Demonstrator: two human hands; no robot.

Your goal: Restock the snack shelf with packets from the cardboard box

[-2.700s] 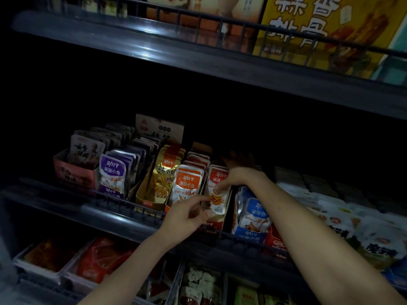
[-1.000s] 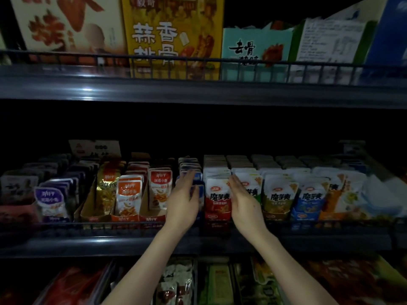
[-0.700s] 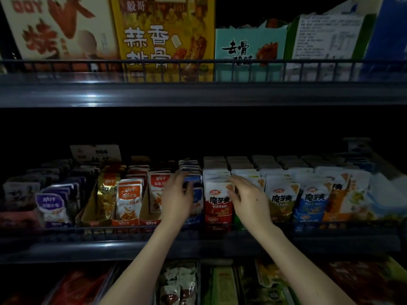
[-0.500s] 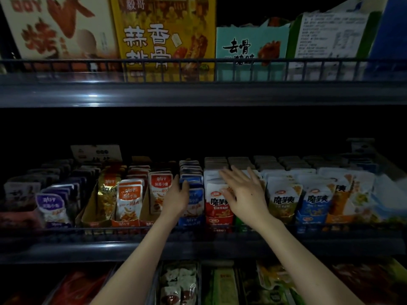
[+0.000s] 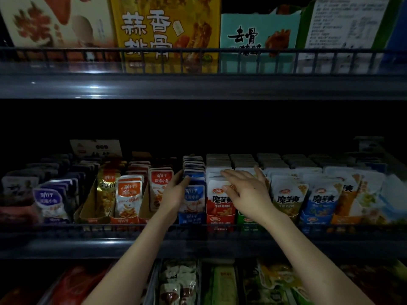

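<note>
Left hand [image 5: 174, 194] seems to pinch blue packets [image 5: 193, 195], view dim; right hand [image 5: 248, 192] flat on red packets [image 5: 220, 204]. Likely light, floppy, slick: grip top edges

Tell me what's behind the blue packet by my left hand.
More blue packets stand in a row behind it, fading into the dark. The left hand grips the row's left side, hiding it.
</note>
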